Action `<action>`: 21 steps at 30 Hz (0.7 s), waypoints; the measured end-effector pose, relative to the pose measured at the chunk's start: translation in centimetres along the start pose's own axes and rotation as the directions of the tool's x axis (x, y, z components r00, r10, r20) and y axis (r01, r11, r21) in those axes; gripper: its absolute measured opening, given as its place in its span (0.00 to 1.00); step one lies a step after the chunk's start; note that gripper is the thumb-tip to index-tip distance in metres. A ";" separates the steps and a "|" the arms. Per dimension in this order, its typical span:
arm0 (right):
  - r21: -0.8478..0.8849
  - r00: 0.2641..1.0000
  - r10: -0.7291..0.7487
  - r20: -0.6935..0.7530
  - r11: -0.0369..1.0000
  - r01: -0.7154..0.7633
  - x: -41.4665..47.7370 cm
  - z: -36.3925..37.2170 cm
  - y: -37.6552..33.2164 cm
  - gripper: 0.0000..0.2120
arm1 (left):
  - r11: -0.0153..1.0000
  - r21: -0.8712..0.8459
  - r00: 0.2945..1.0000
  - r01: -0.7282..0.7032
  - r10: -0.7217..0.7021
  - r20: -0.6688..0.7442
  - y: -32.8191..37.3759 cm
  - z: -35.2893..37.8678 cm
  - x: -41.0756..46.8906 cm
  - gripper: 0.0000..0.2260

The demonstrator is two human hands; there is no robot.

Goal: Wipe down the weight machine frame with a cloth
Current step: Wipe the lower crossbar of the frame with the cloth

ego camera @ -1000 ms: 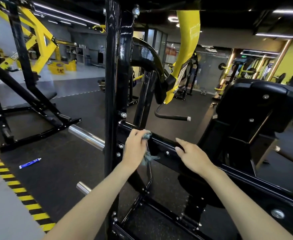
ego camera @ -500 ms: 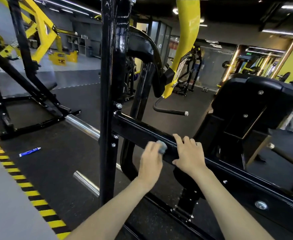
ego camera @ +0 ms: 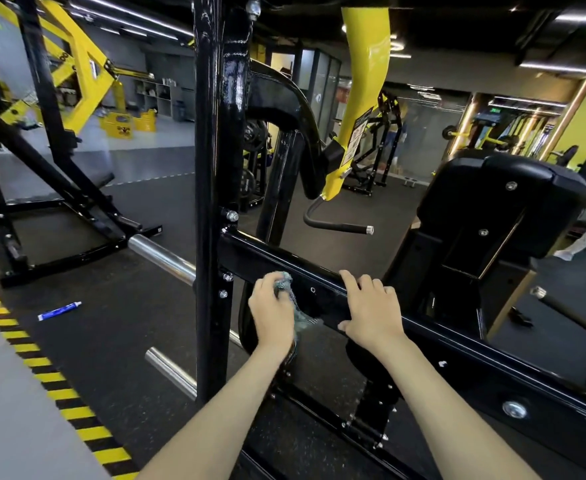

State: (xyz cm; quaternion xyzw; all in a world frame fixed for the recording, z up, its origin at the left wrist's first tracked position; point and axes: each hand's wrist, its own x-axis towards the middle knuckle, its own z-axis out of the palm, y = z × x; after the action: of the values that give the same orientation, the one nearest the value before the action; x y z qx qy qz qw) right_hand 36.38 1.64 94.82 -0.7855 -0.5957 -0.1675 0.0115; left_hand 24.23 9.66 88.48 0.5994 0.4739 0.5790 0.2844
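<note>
Cloth (ego camera: pixel 286 285) – a crumpled grey-blue rag – sits bunched in the left hand (ego camera: pixel 272 313), whose fingers curl round it and press it against the front face of the black crossbar (ego camera: pixel 267 258). A loose end of the rag hangs below the hand, over the bar's lower edge. This spot is close to where the crossbar bolts to the glossy black upright post (ego camera: pixel 212 168).

Just beside it, further along the same bar, the right hand (ego camera: pixel 371 306) lies flat on the metal and holds nothing. Its fingers reach over the top edge and the thumb is spread out low on the face. The two hands are near each other but do not touch.

From there the crossbar slopes down to the right past a black padded seat block (ego camera: pixel 502 202). A yellow lever arm (ego camera: pixel 364 64) hangs from above behind the bar, ending in a curved black handle (ego camera: pixel 340 227) with a chrome tip.

Two chrome pegs stick out to the left of the post – an upper peg (ego camera: pixel 161 256) and a lower peg (ego camera: pixel 170 370). On the dark rubber floor beyond them lies a small blue tube (ego camera: pixel 59 311), near a yellow-and-black hazard stripe (ego camera: pixel 59 396) that edges a grey walkway. More black and yellow machines stand in the background.
</note>
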 end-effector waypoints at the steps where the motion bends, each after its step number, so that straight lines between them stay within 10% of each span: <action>1: 0.005 1.000 0.004 0.001 1.000 -0.004 0.0 0.0 0.0 0.43 | 1.000 0.019 1.000 0.013 -0.013 -0.011 0.7 0.2 -0.6 0.15; 5: -0.016 1.000 0.006 0.000 1.000 -0.005 0.1 0.0 0.0 0.43 | 0.921 0.000 0.887 -0.390 0.376 0.268 0.3 0.1 -2.4 0.15; 10: -0.001 1.000 0.014 -0.002 1.000 -0.014 0.0 -0.1 -0.1 0.43 | 0.994 0.025 0.992 -0.104 0.102 0.075 1.2 0.8 -2.4 0.16; 14: -0.003 1.000 0.013 -0.002 1.000 -0.013 -0.1 0.0 -0.1 0.43 | 0.846 0.052 0.815 -0.531 0.493 0.305 0.1 0.1 -2.9 0.16; 18: -0.006 1.000 0.015 -0.008 1.000 -0.015 0.0 -0.1 -0.2 0.43 | 0.998 0.051 0.999 -0.048 0.048 0.000 0.3 -0.2 -0.2 0.15; 21: -0.002 1.000 0.022 0.005 1.000 -0.022 0.0 -0.1 -0.3 0.43 | 0.937 0.068 0.924 -0.342 0.322 0.208 1.0 0.4 -2.8 0.16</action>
State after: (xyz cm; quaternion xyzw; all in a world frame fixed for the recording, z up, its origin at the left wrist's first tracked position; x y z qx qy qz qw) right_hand 36.12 1.71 94.90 -0.7926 -0.5867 -0.1659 0.0112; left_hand 25.20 6.84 88.13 0.7385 0.3648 0.5323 0.1956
